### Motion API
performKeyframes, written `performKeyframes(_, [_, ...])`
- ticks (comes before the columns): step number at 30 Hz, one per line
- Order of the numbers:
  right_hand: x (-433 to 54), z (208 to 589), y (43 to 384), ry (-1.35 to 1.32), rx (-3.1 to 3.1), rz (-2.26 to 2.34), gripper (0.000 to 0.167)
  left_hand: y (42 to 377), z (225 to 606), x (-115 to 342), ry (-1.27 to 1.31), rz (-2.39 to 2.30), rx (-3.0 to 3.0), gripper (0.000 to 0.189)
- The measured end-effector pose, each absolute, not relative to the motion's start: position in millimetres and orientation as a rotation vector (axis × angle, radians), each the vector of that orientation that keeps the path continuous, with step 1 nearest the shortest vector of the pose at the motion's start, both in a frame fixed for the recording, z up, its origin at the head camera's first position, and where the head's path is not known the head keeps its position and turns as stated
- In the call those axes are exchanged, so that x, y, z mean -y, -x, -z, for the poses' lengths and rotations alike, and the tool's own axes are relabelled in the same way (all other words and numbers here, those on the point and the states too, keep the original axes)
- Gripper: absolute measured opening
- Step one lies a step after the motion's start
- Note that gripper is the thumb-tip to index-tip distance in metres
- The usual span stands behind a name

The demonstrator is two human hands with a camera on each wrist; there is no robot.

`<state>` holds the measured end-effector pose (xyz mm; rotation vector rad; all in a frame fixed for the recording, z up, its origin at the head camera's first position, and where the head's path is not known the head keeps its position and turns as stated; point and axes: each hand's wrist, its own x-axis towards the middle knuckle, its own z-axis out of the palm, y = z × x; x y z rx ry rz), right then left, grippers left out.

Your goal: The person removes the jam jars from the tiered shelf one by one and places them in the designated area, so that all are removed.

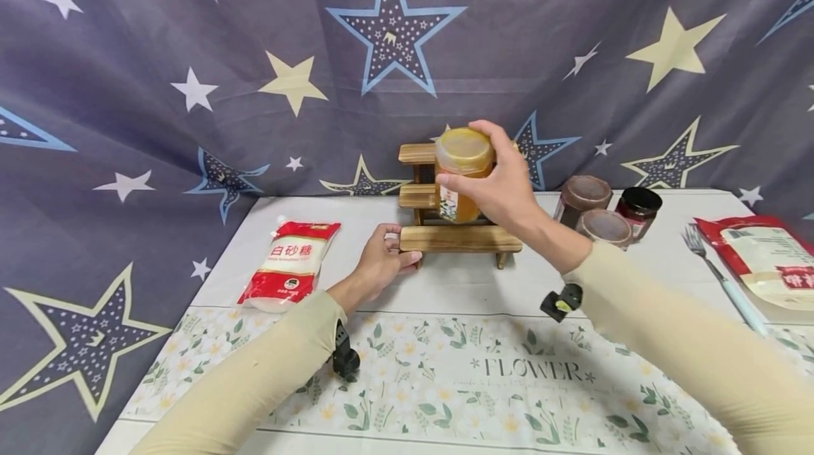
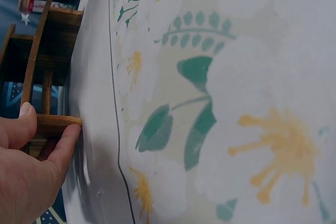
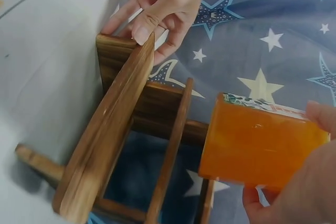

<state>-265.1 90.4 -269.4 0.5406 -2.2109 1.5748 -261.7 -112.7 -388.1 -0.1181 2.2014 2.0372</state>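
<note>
A small three-tier wooden step rack [image 1: 461,238] stands on the table near the star-patterned curtain. My left hand [image 1: 379,262] holds the left end of its lowest step. In the left wrist view, the thumb is on one side of the rack's end piece [image 2: 58,124] and a finger on the other. A jar of amber honey [image 3: 262,142] with a yellowish lid and a printed label is gripped in my right hand [image 1: 509,190]. The jar is upright in front of the upper steps and hides part of them. In the right wrist view its base stands apart from the rack.
A red-and-white bag of sugar [image 1: 289,264] lies on the left. Right of the rack are two brown-lidded jars [image 1: 585,193] and a black-lidded jar [image 1: 639,209]. Farther right lie a fork [image 1: 725,278] and a red-and-cream packet [image 1: 766,257]. A flowered cloth [image 1: 445,377] covers the table front.
</note>
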Motion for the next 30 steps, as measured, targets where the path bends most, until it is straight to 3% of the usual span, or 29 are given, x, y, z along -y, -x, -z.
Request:
performKeyframes(15, [-173.9, 243.9, 226.0, -0.367, 2.273, -1.435, 0.075, 259.9, 386.9, 111.7, 0.117, -2.014, -2.222, 0.057])
performKeyframes(30, [-265.4, 251.8, 211.7, -0.018, 2.346, -1.204, 0.080, 262.0, 389.2, 112.8, 0.109, -2.028, -2.200, 0.058])
